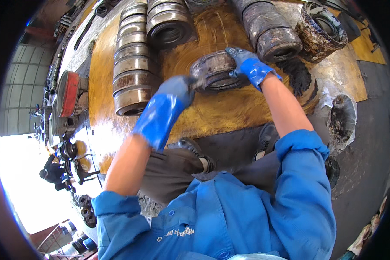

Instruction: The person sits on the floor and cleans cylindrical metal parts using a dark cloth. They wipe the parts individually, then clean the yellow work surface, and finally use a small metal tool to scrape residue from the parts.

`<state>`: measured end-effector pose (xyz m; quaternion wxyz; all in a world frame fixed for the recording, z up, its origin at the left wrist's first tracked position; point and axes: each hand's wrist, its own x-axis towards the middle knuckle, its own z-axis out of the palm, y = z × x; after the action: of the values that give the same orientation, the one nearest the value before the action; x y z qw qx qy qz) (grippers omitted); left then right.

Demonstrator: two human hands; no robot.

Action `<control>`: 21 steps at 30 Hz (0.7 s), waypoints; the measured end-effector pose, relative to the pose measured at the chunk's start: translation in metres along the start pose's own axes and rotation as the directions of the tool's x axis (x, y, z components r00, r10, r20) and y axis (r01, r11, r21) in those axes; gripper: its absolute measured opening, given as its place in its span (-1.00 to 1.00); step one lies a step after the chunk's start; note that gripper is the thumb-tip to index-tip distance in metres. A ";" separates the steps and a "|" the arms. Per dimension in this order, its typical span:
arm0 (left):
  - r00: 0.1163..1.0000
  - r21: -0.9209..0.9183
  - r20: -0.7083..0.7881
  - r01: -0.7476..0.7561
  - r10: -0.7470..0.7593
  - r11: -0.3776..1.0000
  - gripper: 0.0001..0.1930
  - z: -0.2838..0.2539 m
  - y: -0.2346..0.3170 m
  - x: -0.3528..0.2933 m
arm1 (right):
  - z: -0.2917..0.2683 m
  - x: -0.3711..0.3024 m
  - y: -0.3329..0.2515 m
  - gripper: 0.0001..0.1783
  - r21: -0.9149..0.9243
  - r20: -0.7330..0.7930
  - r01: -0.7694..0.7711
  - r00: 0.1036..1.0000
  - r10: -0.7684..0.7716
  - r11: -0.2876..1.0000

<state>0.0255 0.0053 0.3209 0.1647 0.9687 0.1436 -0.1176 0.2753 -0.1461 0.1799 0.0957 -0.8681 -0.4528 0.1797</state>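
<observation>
A thick, grease-smeared metal ring stands tilted on the stained yellow board in front of me. My right hand, in a blue rubber glove, grips its right side, fingers over the top and rim. On the ring's left, my gloved left hand is closed, its fingers blurred. A small brownish end shows between that hand and the ring's edge; what it belongs to is hidden. To the left lies a row of cleaner metal rings, set face to face.
Another row of rings lies behind, with dark greasy rings at the back right. Beside them are a crusted bucket, a smear of black grease and a plastic-lined container. A red-rimmed round part stands far left.
</observation>
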 end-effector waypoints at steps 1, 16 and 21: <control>0.995 0.006 0.046 0.091 -0.091 0.996 -0.69 -0.011 0.006 0.004 | 0.004 0.001 -0.001 0.24 -0.001 -0.010 0.026 1.000 -0.026 1.000; 1.000 -0.035 -0.014 0.002 -0.002 0.999 -0.72 0.005 -0.001 -0.010 | 0.010 -0.002 0.004 0.21 0.039 -0.072 0.036 0.997 -0.033 0.999; 0.999 0.028 0.019 0.032 -0.032 0.999 -0.73 -0.011 -0.003 0.002 | 0.014 0.001 0.001 0.22 0.048 -0.092 0.055 0.994 -0.050 0.997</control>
<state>0.0279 0.0123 0.3294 0.1507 0.9673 0.1557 -0.1317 0.2709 -0.1455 0.1666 0.1429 -0.8605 -0.4658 0.1488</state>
